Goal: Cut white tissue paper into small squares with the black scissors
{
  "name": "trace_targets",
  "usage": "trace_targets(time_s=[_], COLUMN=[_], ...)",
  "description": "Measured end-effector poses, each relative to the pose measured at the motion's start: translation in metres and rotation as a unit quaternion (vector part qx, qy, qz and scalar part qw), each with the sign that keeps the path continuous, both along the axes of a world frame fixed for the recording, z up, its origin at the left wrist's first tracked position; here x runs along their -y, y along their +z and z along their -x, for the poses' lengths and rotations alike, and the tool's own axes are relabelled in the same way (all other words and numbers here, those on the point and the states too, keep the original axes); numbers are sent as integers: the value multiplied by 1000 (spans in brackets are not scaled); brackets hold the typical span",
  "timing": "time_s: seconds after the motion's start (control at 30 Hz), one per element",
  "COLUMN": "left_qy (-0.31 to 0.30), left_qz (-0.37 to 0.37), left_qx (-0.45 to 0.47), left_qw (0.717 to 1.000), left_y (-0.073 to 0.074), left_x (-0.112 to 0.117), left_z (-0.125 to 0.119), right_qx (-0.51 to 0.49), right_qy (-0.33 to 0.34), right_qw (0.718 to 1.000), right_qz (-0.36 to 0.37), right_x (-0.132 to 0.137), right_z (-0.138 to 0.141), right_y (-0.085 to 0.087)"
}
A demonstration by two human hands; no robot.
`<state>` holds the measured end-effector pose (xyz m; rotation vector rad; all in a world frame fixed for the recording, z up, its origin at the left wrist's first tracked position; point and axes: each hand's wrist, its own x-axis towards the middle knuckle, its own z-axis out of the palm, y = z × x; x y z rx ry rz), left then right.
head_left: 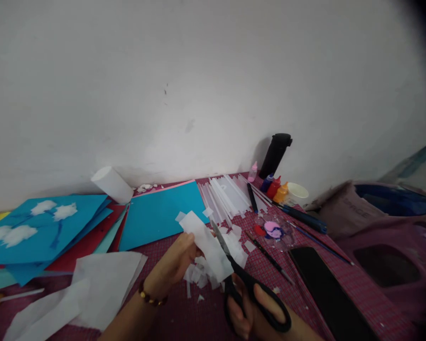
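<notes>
My left hand, with a beaded bracelet at the wrist, is closed on a strip of white paper held up above the table. My right hand has its fingers through the handles of black-handled scissors. One blade lies along the right edge of the strip, the blades pointing up and away from me. Under the strip, small cut paper pieces are scattered in a loose heap on the cloth. The fingertips of my left hand are partly hidden behind the strip.
Blue card lies ahead; painted blue sheets and white paper sheets lie left. White sticks, paint bottles, a paint palette, brushes and a black phone are on the right. A black flask stands by the wall.
</notes>
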<state>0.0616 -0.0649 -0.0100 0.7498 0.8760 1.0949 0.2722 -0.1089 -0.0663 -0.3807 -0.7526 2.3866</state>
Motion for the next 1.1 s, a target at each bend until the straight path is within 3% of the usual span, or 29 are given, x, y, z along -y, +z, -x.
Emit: trace_targets(time_s=[0.13,0.33,0.57,0.87,1.1], left_qy=[56,45,96,-14,-2], left_qz=[4,3,24,28,37], left_qx=[-32,-72,-113,-121,-82], left_qw=[998,996,989,992,996], left_y=[3,7,0,-22,-29], left_x=[0,0,-4,5,9], left_z=[-8,-9,-6,-13,-26], right_qx=[5,15,15,-23,0], right_qy=[-17,-14,40,39,29], right_qw=[1000,999,999,998,999], right_qz=[-10,-30,22,40,27], right_x=[1,2,0,-4,-4], right_z=[1,1,0,1,2], right_y=[-2,4,10,11,14])
